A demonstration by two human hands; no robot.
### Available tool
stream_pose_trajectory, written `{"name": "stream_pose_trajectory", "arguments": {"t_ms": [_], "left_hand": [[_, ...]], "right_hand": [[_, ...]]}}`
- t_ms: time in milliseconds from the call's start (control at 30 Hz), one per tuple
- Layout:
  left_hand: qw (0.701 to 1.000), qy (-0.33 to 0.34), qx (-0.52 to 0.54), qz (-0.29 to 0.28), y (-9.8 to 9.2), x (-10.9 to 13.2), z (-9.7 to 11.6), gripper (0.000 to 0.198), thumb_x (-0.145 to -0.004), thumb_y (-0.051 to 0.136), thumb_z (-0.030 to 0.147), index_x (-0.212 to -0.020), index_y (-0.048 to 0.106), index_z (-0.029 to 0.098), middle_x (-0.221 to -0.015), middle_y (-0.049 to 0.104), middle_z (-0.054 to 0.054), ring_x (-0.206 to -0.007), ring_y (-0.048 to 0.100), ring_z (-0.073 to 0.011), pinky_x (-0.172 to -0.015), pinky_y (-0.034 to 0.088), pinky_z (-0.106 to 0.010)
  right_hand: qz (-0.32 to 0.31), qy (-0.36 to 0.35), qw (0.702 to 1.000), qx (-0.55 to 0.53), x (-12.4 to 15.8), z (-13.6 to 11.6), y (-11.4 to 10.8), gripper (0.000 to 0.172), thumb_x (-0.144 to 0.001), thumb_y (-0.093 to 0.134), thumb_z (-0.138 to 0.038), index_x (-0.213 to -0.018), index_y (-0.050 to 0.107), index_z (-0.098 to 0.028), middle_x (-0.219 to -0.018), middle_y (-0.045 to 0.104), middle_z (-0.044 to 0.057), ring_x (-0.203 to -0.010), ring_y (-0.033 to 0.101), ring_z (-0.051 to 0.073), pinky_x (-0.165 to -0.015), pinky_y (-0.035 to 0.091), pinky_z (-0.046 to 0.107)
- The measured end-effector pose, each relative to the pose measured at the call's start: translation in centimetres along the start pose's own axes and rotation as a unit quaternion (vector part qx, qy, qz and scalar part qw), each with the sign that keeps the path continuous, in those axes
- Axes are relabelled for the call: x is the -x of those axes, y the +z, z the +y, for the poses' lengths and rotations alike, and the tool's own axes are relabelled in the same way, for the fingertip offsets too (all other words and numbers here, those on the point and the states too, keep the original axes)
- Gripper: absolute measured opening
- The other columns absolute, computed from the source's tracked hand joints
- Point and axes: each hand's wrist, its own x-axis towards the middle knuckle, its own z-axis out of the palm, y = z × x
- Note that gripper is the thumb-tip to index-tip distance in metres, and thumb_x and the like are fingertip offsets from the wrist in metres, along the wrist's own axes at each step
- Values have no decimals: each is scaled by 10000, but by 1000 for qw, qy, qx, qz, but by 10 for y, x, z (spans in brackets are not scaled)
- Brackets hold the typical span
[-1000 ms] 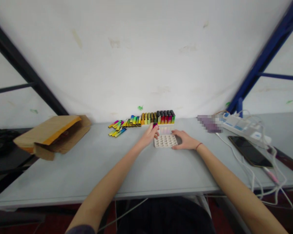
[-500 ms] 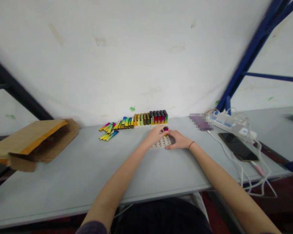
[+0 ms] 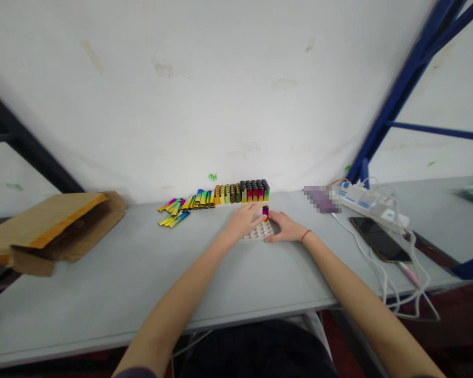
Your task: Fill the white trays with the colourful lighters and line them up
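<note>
A white tray (image 3: 256, 232) with rows of round holes lies on the table between my hands. At its back right corner stands an upright lighter (image 3: 265, 210), purple and dark at the top. My left hand (image 3: 242, 223) reaches over the tray's left and back part, its thumb and fingertips closed at the lighter. My right hand (image 3: 287, 229) grips the tray's right side, thumb at the front corner and fingers at the back, the index fingertip close to the lighter. My left fingers partly cover the tray's back rows.
Behind the tray stand black-topped lighters (image 3: 255, 191) in a block, beside yellowish lighter bodies (image 3: 227, 194). Loose shiny lighter sleeves (image 3: 177, 209) lie farther left. An open cardboard box (image 3: 63, 226) sits at the left; a phone (image 3: 378, 239), cables and a power strip (image 3: 374, 202) at the right.
The lighter at the tray's back right shows more of its purple body between my hands. My left fingers have shifted slightly; my right hand keeps its place on the tray. The view has moved a little.
</note>
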Motion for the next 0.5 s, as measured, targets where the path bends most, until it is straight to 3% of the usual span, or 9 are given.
{"name": "stream_pose_trajectory", "arguments": {"t_ms": [133,267,367,500], "left_hand": [[980,-63,-127,139,-74,23,-19,141,-892,628,270,-991,725,241,-1075,740,-121,-1137,638,-320,-1135,419,-454],[898,-200,-307,243,-145,59,-57,107,-880,625,221,-773,634,225,-972,688,-150,-1196,587,-421,-1036,434,-573],[885,-228,-329,237,-163,76,-78,197,-830,728,263,-702,587,213,-854,633,-126,-1233,546,-454,-977,454,-579],[872,-248,-389,161,-154,79,-83,239,-809,774,331,-694,606,206,-937,663,-152,-1221,545,-472,-987,435,-651]], "right_hand": [[-7,2,1000,-3,1,1,0,861,-733,832,-609,-1437,552,-200,-1480,612,183,-1373,561,393,-1188,362,598],[-5,1,1000,-6,2,0,-1,841,-745,819,-605,-1438,555,-208,-1489,610,183,-1359,574,408,-1184,365,618],[-4,-2,1000,-4,2,-1,-1,834,-746,815,-608,-1424,568,-190,-1482,614,189,-1355,577,411,-1187,370,607],[-7,0,1000,-1,2,1,-2,838,-756,806,-629,-1430,566,-191,-1467,625,177,-1344,587,399,-1178,390,584]]}}
